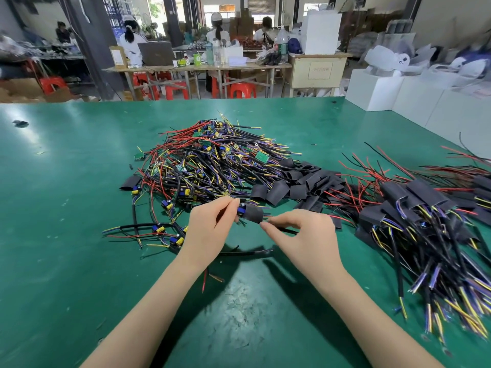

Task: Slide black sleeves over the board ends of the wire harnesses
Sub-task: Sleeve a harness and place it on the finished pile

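The step in hand is the sleeving of a single harness: the left hand (pixel 210 227) pinches, between thumb and fingertips, the board end of one wire harness (pixel 241 209), where a blue component shows, while a short black tubular sleeve (pixel 254 214) sits on that end just right of the left fingertips. The right hand (pixel 303 235) has its grip closed narrowly on the black cable (pixel 285 230) that leaves the sleeve on the near side; whether the right fingertips also touch the sleeve rim cannot be told. The sleeve appears only partly seated, since the blue component still projects from its left mouth, so the step is judged to be under way and not complete. All positions below are given relative to the held sleeve. Directly behind it lies the large tangled heap of unsleeved red, black, yellow and purple wire harnesses with small green boards (pixel 212 160). Behind and to the right lies the loose stock of flattened black sleeves (pixel 300 179). Well to the right lies the stack of finished harnesses with black sleeves fitted (pixel 414 208). Everything rests on the green table (pixel 66 208). The next move calls for the left grip to hold the board end steady while the sleeve is drawn further over it until the component is covered, then transfer of the harness to the finished stack
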The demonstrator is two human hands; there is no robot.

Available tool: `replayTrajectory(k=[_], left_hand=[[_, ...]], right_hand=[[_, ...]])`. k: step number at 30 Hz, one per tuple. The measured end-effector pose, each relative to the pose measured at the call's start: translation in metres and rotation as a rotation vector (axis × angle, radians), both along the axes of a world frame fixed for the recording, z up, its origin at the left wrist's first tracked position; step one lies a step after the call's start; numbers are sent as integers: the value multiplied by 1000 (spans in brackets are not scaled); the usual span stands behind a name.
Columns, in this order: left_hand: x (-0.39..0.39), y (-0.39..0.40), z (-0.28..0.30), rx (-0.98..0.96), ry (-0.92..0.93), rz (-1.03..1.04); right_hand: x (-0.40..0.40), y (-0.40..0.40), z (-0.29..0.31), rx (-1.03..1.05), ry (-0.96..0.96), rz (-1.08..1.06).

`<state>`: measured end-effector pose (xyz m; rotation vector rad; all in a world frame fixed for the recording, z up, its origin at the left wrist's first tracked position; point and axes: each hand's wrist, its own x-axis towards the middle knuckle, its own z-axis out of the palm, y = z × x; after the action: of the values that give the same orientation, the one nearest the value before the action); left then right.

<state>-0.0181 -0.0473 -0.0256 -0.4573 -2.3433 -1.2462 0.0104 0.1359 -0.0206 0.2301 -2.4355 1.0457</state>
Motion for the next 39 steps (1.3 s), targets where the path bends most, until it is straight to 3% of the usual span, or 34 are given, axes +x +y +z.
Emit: replayTrajectory(k=[5,18,25,30,35,39], left_hand=[[-3,0,1,33,-56,7],[-1,2,-2,-33,-21,-37],[0,1,1,-6,10,-42],[4,7,0,-126,110,-44],[3,9,-2,-190,179,-7],[5,14,-5,-240,191,12]], right_hand=[[-2,-2,-4,78,87,120],[-4,-2,-9,90,218,138],[-7,0,-6,6,22,106],[-5,-7,-9,224,-107,89],[-4,-11,-10,159,-119,95],[-4,-11,-12,259,-140,85]])
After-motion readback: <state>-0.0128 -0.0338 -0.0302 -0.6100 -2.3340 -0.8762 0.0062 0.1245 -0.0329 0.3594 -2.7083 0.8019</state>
